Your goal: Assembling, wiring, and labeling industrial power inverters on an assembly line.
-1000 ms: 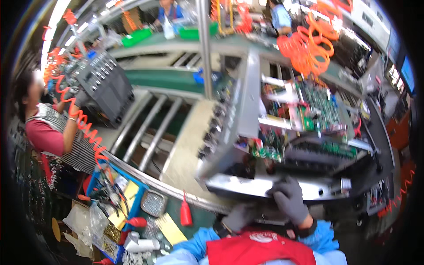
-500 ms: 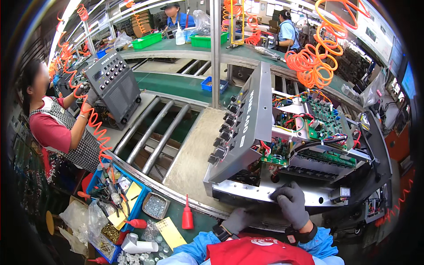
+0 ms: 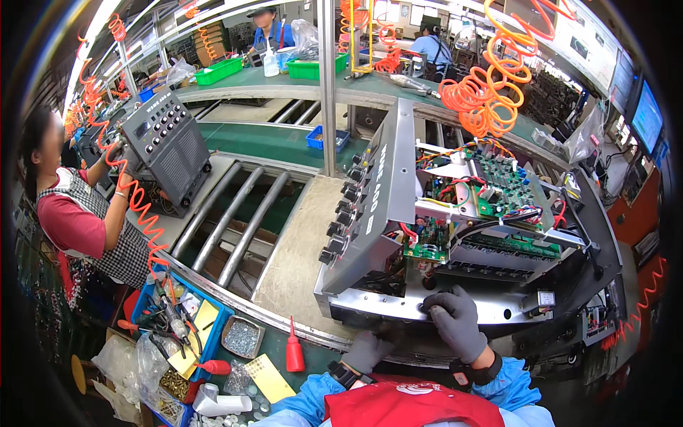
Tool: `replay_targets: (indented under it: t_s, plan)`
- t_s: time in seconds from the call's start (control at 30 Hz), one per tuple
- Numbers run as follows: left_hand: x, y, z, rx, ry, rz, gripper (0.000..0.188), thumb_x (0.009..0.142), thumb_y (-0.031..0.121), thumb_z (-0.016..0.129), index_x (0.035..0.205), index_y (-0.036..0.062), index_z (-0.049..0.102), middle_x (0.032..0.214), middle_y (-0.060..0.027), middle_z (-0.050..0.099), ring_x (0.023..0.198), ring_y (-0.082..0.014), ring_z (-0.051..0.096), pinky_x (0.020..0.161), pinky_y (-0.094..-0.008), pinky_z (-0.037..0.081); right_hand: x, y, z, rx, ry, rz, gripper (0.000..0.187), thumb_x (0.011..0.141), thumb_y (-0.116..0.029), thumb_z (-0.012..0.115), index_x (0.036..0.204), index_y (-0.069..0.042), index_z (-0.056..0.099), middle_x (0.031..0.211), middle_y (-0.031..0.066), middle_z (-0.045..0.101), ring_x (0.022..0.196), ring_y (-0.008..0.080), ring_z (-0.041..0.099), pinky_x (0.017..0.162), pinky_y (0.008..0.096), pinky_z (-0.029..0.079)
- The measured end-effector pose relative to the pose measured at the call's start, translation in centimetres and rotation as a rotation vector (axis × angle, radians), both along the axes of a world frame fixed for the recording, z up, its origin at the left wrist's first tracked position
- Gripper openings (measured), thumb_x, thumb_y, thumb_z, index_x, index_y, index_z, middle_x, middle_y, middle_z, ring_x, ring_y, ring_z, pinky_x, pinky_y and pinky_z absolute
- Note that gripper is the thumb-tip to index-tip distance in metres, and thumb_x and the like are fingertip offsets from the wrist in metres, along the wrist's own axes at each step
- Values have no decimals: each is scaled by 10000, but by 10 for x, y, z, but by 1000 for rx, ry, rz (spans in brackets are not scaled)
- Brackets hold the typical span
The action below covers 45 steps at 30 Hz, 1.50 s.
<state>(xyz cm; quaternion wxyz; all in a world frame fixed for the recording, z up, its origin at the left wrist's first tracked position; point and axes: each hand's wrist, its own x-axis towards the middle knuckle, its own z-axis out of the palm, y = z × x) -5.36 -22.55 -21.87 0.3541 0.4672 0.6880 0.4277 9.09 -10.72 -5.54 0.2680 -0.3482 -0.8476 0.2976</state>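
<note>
An open welding-machine chassis stands in front of me, its grey control panel with black knobs facing left. Green circuit boards and coloured wires sit exposed on top. My right hand, in a grey glove, is at the bare metal lower rail of the near side. Its fingers are curled together; whatever is between them is too small or hidden to make out. My left hand, also gloved, is low by the near edge below the chassis corner. Its fingertips are dark and blurred, so their hold is unclear.
Left of the chassis are a beige board and metal rollers. A red squeeze bottle, a tray of screws and a blue tool bin lie at lower left. A co-worker handles another machine. Orange coiled hoses hang overhead.
The whole view has shifted slightly, with the scene moving left. My right hand stays at the rail, its fingers bent a little differently. My left hand remains low near the chassis corner.
</note>
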Motion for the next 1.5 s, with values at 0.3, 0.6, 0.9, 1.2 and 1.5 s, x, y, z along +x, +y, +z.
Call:
replay_targets:
  t_s: [0.3, 0.6, 0.9, 1.2, 1.5]
  plan:
    - [4, 1, -1, 28, -236, 8, 292, 851, 196, 713, 1104, 56, 673, 1031, -109, 711, 932, -219, 686, 825, -342, 540, -13, -5, 1, 149, -64, 2, 192, 776, -232, 636, 900, -127, 740, 790, 125, 581, 780, 320, 562, 698, 438, 446]
    - [-2, 2, 2, 342, 16, -39, 312, 882, 133, 700, 1169, 26, 640, 1101, -125, 692, 1016, -231, 666, 875, -344, 525, -24, -7, -2, 217, -127, 69, 234, 779, -267, 647, 945, -140, 752, 879, 116, 615, 855, 320, 580, 774, 447, 427]
    - [5, 3, 6, 139, -112, 20, 296, 865, 178, 725, 1145, 87, 691, 1121, -129, 698, 1031, -303, 665, 904, -394, 525, -25, -5, -2, 173, -75, 97, 203, 780, -260, 653, 871, -98, 733, 883, 118, 629, 870, 313, 592, 777, 456, 423]
    - [11, -2, -28, 173, -279, 74, 321, 865, 186, 733, 1155, 67, 663, 1097, -153, 695, 1012, -318, 667, 884, -397, 531, -21, -3, -1, 123, 10, 70, 183, 751, -228, 686, 851, -78, 717, 943, 121, 647, 911, 327, 594, 816, 436, 447]
    - [10, 5, -31, 119, -1314, 157, 301, 961, 170, 619, 1228, 30, 605, 1176, -133, 665, 1058, -253, 641, 916, -385, 521, -18, -1, 2, 207, -31, 75, 184, 753, -243, 689, 815, -79, 745, 1040, 113, 661, 972, 306, 609, 842, 430, 457]
